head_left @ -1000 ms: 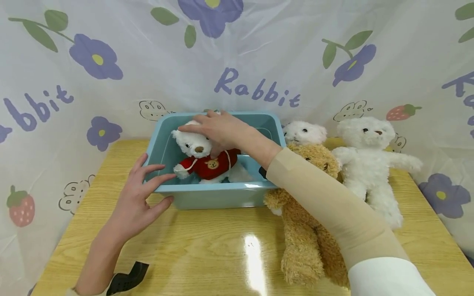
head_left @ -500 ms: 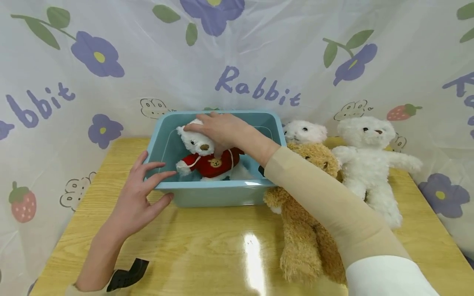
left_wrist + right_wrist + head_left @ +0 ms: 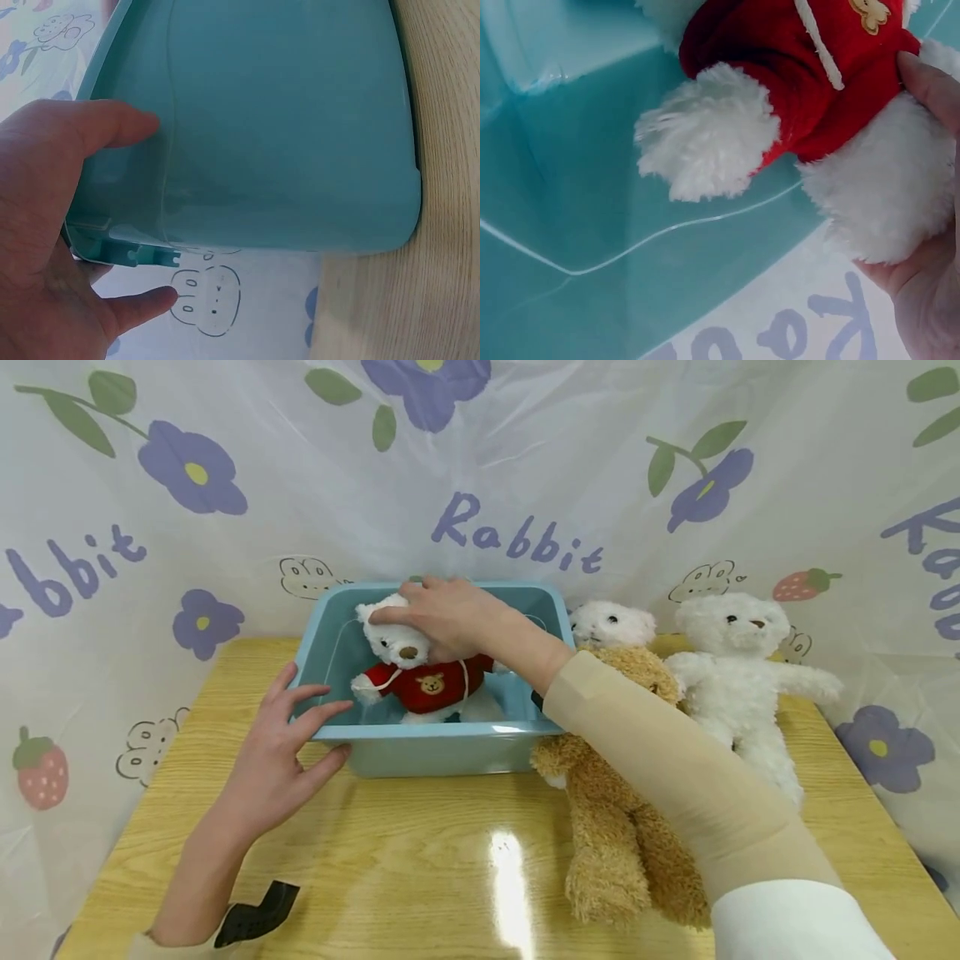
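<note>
A white teddy bear in a red hoodie point(image 3: 431, 689) sits upright inside a blue plastic bin point(image 3: 442, 758). My right hand point(image 3: 453, 620) grips the bear around its head from above and behind. In the right wrist view, the thumb presses at the edge of the red hoodie point(image 3: 832, 112), beside the white fur. My left hand point(image 3: 281, 747) holds the bin's front left corner, fingers over the rim and thumb below it. The left wrist view shows that thumb point(image 3: 127, 126) against the bin's outer wall point(image 3: 285, 135).
To the bin's right stand a brown teddy bear point(image 3: 607, 843), partly behind my right sleeve point(image 3: 675, 768), and a white bear point(image 3: 738, 693). Another white bear point(image 3: 615, 622) peeks out behind the brown one. All rest on a wooden table point(image 3: 405, 852) before a printed curtain point(image 3: 300, 485).
The bear in the red hoodie has shifted slightly right and back in the bin, its head raised a little, with my right hand still on it. The left hand keeps its place.
</note>
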`<control>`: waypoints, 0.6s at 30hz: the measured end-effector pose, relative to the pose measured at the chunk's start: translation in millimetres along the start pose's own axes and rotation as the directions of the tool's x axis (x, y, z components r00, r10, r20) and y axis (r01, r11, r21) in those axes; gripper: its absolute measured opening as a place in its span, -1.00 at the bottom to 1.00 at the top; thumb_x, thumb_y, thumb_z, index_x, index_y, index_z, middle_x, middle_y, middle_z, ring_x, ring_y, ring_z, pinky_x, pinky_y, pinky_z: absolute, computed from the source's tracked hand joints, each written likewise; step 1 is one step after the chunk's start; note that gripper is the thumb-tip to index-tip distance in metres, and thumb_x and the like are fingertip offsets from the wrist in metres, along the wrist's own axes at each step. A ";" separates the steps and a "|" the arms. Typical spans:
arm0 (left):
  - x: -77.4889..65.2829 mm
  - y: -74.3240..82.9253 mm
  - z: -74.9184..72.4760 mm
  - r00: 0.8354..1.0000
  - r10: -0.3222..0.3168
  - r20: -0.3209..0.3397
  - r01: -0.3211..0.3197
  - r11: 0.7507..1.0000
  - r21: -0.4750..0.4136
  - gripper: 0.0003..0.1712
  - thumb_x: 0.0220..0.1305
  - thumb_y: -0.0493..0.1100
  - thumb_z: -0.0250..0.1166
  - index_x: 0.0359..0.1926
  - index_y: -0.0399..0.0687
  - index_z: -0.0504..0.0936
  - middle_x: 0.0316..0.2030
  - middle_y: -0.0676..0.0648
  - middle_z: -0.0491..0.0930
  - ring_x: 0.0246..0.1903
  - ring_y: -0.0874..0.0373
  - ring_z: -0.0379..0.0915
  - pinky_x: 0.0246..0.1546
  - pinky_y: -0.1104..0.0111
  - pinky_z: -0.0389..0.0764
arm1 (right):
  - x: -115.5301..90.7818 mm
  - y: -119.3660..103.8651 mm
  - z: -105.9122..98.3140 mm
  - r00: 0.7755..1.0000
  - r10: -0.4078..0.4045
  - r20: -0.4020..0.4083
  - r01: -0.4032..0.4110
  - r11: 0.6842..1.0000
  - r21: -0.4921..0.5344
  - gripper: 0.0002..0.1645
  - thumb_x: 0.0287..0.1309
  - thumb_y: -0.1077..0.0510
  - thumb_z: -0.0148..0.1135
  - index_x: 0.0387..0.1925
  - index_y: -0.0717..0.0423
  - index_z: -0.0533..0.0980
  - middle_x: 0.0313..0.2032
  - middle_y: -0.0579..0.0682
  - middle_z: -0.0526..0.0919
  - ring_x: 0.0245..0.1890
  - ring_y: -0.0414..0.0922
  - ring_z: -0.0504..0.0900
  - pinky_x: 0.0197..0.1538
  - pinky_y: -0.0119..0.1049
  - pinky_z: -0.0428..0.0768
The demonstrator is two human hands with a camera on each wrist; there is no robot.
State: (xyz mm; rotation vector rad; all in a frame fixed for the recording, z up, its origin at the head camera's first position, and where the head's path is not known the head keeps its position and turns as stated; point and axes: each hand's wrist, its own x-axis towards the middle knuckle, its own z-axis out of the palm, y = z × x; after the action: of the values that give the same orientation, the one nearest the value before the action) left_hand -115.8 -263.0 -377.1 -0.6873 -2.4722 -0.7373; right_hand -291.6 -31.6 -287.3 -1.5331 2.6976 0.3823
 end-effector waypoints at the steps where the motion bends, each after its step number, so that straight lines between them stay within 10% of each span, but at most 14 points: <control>1: -0.3 -0.3 0.0 1.000 -0.002 0.000 0.002 1.000 0.001 -0.44 -0.02 -0.36 0.54 0.09 -0.08 0.70 0.16 -0.36 0.49 0.51 -0.42 -0.12 0.32 -0.40 0.13 | -0.8 -0.1 -1.8 1.000 -0.006 -0.011 0.006 1.000 -0.005 -0.07 0.31 -0.11 0.31 0.59 -0.42 0.09 0.35 0.07 0.36 0.28 0.12 0.43 0.19 0.05 0.54; 18: -0.7 -2.1 -0.7 1.000 -0.012 -0.003 0.012 1.000 0.009 -0.58 -0.01 -0.38 0.52 -0.07 -0.08 0.72 0.14 -0.35 0.51 0.50 -0.41 -0.08 0.32 -0.39 0.14 | -50.3 14.5 -37.7 0.944 0.033 -0.329 0.009 0.992 0.124 -0.04 0.18 0.19 0.38 0.55 -0.32 0.23 0.37 0.16 0.37 0.24 0.17 0.41 0.22 0.08 0.49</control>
State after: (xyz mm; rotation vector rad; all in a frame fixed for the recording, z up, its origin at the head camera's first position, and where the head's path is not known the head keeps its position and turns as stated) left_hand -116.2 -265.2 -377.8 -0.6680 -2.4775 -0.7306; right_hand -273.8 9.7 -241.1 -1.6787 2.9066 -0.0507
